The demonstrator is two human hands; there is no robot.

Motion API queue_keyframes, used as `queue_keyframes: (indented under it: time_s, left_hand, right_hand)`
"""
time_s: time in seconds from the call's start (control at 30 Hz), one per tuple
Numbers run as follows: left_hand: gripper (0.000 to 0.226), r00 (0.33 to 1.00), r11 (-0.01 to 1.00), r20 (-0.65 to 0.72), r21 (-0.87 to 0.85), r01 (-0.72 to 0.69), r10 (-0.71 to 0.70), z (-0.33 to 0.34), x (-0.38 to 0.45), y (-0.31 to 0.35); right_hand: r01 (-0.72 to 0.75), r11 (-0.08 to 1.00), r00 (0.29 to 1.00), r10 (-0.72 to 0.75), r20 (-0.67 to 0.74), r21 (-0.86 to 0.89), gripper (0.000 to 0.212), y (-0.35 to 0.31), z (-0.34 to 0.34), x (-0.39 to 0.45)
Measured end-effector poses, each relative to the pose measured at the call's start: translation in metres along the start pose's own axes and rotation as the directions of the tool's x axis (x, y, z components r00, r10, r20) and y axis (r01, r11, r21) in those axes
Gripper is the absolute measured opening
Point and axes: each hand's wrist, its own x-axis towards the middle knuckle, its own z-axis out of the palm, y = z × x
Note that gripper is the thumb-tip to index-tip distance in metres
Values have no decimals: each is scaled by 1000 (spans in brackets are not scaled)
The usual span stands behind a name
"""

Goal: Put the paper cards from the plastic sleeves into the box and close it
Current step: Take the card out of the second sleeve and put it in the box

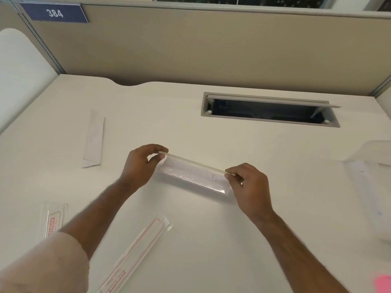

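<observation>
- We see the left hand (141, 163) pinching one end of a clear plastic sleeve (193, 175) and the right hand (249, 187) pinching the other, holding it above the white desk (211, 229).
- A paper card (94, 140) lies far left.
- Two more sleeves (135, 252) (54, 220) lie near us.
- The translucent box (374, 187) sits at right.

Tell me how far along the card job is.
Partly done: two red-printed sleeves lie near the front edge. Both hands pinch the ends of a clear sleeve. One paper card lies loose; the plastic box still needs closing.
</observation>
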Motion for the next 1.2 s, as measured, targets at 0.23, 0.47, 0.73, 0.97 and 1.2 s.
queue_keyframes:
  time_s: [0.23, 0.47, 0.73, 0.97, 1.2]
  left_hand:
    - [19, 998, 985, -61, -173, -19, 9, 4, -38, 27]
    - [30, 988, 930, -155, -359, -82, 27, -1, -84, 57]
    - [29, 986, 825, -106, -563, 45, -126, -8, -122, 65]
    - [22, 979, 783, -58, -611, 121, -196, -13, -142, 75]
    - [11, 962, 771, 173, -576, 273, -212, -17, -152, 88]
  right_hand:
    - [-39, 987, 999, 42, -10, 158, 14, -1, -34, -17]
    - [-73, 972, 997, 66, 37, 224, 24, -10, -73, -46]
    - [-113, 900, 974, 16, 226, 421, 64, -20, -104, -75]
    - [-135, 880, 959, 1, 282, 455, 72, -24, -115, -92]
    - [-319, 722, 941, 161, 299, 614, 62, -20, -125, -99]
